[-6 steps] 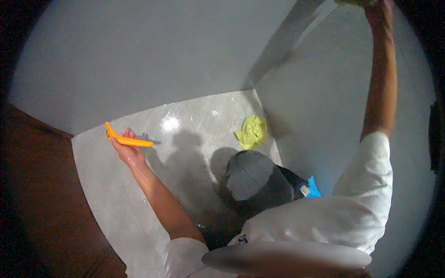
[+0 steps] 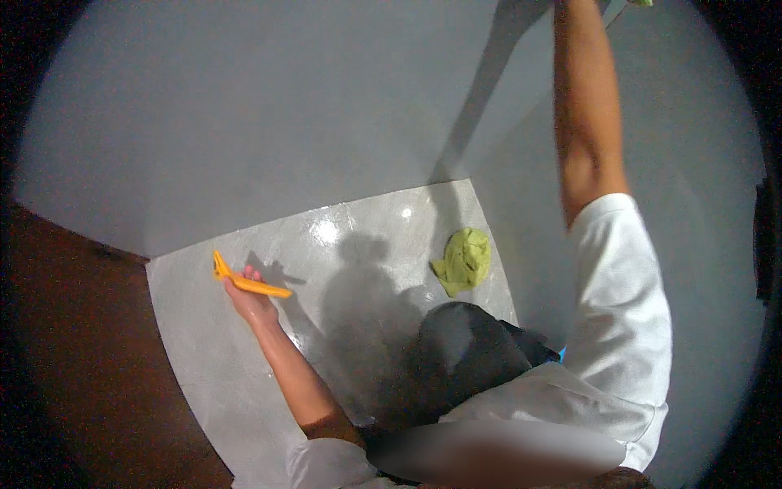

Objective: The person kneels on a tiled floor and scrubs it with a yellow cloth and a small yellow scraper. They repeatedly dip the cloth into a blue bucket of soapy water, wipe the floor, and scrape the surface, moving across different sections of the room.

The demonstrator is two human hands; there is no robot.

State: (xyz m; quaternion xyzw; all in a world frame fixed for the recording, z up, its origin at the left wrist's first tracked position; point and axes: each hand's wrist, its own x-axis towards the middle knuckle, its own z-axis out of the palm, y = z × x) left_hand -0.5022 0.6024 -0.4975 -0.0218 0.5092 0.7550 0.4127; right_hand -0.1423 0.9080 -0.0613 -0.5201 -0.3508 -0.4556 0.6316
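In my left hand (image 2: 252,303), low over the floor at the left, is a yellow squeegee-like tool (image 2: 265,288), its short angled head pointing left and its straight handle to the right. My fingers are closed round it near the head. My right forearm (image 2: 588,90) reaches up past the top edge, so the right hand is out of the picture. Beside that arm, at the top edge, a sliver of a green thing (image 2: 642,2) shows, too cut off to name. A crumpled yellow-green cloth (image 2: 467,259) lies on the floor near the corner.
Grey walls (image 2: 285,114) meet in a corner ahead of me. The pale tiled floor (image 2: 195,326) shines wet in places. A dark brown surface (image 2: 90,359) borders it on the left. My dark-trousered knee (image 2: 464,342) is near the cloth, with a bit of blue (image 2: 562,353) to its right.
My right arm has swung left across the wall and its hand has left the picture at the top. The whole view has shifted slightly; my left hand still holds the yellow tool.
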